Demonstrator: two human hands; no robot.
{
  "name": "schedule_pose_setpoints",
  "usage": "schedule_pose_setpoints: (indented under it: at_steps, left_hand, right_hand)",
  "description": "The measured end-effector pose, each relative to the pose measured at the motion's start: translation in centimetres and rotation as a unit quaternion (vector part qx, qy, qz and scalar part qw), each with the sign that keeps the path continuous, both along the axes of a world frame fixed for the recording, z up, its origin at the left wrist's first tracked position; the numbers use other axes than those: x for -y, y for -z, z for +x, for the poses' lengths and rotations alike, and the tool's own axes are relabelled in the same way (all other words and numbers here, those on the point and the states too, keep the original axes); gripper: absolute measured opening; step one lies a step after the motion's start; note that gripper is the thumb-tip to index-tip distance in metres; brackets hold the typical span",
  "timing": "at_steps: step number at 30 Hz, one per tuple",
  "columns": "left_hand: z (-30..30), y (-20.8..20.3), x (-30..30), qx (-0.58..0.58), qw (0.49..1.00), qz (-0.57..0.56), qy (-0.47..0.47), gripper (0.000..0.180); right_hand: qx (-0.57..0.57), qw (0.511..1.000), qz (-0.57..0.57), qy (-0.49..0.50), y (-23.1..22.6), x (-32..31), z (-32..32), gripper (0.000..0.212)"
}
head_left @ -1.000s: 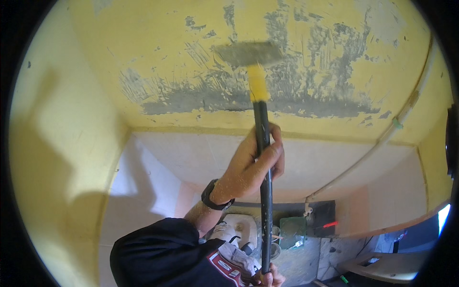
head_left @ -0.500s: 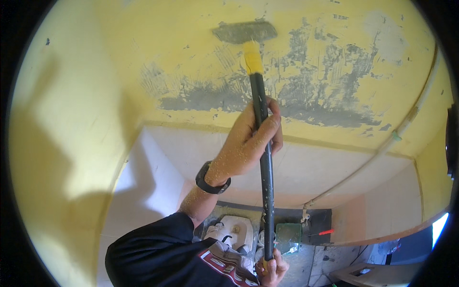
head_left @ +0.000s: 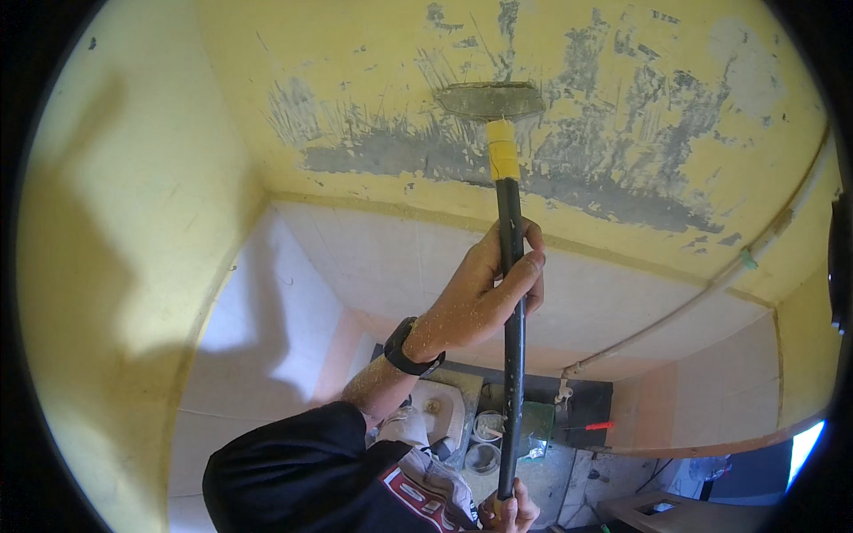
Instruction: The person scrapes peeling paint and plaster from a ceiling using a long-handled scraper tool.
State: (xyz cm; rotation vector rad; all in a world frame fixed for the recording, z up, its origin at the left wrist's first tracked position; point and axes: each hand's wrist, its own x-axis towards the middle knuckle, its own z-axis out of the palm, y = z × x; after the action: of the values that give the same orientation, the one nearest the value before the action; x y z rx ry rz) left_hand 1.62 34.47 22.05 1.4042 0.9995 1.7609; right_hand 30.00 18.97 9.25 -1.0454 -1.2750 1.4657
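Note:
A long-handled scraper [head_left: 514,293] with a wide grey blade [head_left: 491,101] reaches up to the yellow painted wall. Yellow tape [head_left: 503,151] wraps the joint below the blade, and the handle is a black tube. Around the upper part of that tube close the fingers of my left hand [head_left: 484,298], its thumb along the front; pale flakes dot the hand, forearm and black watch [head_left: 413,346]. My right hand [head_left: 511,510] grips the handle's bottom end. Grey patches [head_left: 613,200] show through the scratched paint beside and under the blade.
A pale pipe [head_left: 693,304] runs down the right wall to a tap [head_left: 563,391]. Below are a white basin-like fixture [head_left: 444,404], round tubs [head_left: 482,457], a green container [head_left: 536,428] and a red-handled tool [head_left: 600,425]. White tiles [head_left: 409,249] line the lower wall.
The scraper has come down and slightly right, its blade now nearer the long grey band. A grey streak shows above the blade. Both hands still hold the handle; the view has shifted a little.

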Motion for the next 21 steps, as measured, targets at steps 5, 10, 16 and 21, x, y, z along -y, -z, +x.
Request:
schedule_pose_setpoints:
  at_steps: [5, 10, 16, 21]
  left_hand:
    - [-0.2, 0.1, -0.2, 0.004, 1.000, 0.007, 0.012, 0.015]
    - [-0.5, -0.8, -0.2, 0.111, 0.990, 0.041, 0.071, 0.017]
    - [-5.8, -7.4, -0.3, 0.078, 0.983, 0.162, 0.024, 0.014]
    - [-6.8, -9.1, 0.0, 0.023, 0.990, 0.135, -0.032, 0.017]
  right_hand:
    - [0.033, 0.997, 0.066, 0.001, 0.6, -0.3, 0.2, 0.032]
    - [-0.012, 0.999, 0.022, 0.046, 1.1, 0.9, 0.0, 0.029]
    - [0.011, 0.993, 0.115, 0.020, -2.9, -2.7, -5.8, 0.035]
    - [0.000, 0.995, 0.085, -0.043, -5.3, -4.6, -6.7, 0.049]
